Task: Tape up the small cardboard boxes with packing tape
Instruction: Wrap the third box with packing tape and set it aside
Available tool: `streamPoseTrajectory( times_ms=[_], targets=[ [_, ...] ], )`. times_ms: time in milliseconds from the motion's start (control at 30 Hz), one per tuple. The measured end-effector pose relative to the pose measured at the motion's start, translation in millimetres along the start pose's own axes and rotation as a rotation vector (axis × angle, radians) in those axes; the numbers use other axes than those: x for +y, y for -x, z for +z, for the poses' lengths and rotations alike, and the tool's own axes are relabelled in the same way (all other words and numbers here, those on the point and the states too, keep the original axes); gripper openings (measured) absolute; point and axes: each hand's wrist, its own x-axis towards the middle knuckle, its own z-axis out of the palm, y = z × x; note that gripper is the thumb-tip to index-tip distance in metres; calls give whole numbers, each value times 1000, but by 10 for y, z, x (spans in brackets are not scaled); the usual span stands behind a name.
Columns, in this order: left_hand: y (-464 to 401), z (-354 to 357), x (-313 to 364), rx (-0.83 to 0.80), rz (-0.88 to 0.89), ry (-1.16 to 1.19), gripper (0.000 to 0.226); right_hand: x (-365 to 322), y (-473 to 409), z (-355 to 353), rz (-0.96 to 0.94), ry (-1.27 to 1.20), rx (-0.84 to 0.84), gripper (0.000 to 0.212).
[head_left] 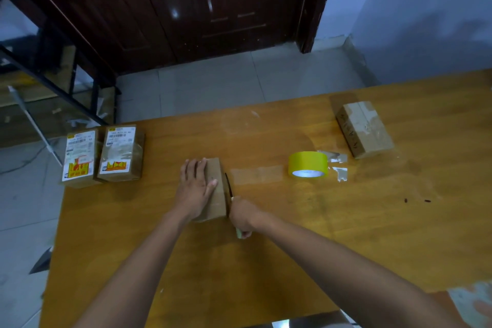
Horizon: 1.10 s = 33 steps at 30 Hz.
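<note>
A small plain cardboard box (217,189) lies in the middle of the wooden table (186,261). My left hand (194,186) presses flat on its top with straight fingers. My right hand (242,217) grips a knife (228,189) with a pale green handle; its dark blade runs along the box's right side. A strip of clear tape (257,174) stretches from the box across the table toward the yellow tape roll (308,164), which stands to the right.
Two labelled boxes (105,156) sit side by side at the table's left edge. Another taped box (364,129) lies at the far right. Tape scraps (339,165) lie beside the roll. Beyond the table are a tiled floor and a dark wooden door.
</note>
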Motion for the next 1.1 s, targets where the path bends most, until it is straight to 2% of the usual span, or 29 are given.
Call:
streamPoseTrajectory(
  times_ms=[67,133,267,367,467,533,600,700,867,1000,1100],
  targets=[
    [14,-37,-33,-13,-11,28,66,48,74,45,-84,140,9,26],
    [24,-76,-40,-37,-14,42,67,158,119,52,-22,168,-17,23],
    [39,-173,-47,-58,0,75,68,445,222,-66,62,190,-50,34],
    [42,-222,2,-25,-36,98,70,586,293,-181,46,281,5,29],
    [86,-225,113,27,-147,79,92,692,335,-238,1,350,41,28],
    [146,-212,194,-24,-259,16,115,759,360,-252,-18,373,70,35],
    [196,-205,258,-59,-360,16,125,803,381,-252,-37,391,100,38],
    [207,-225,315,-51,-439,106,121,850,414,-255,-50,383,138,39],
    [172,-242,285,-12,-461,111,112,940,426,-229,-74,429,191,39],
    [230,-317,350,166,-366,219,110,984,489,-275,-98,370,307,46],
    [229,-512,626,267,-244,291,109,953,554,-485,-169,21,450,53]
  ],
)
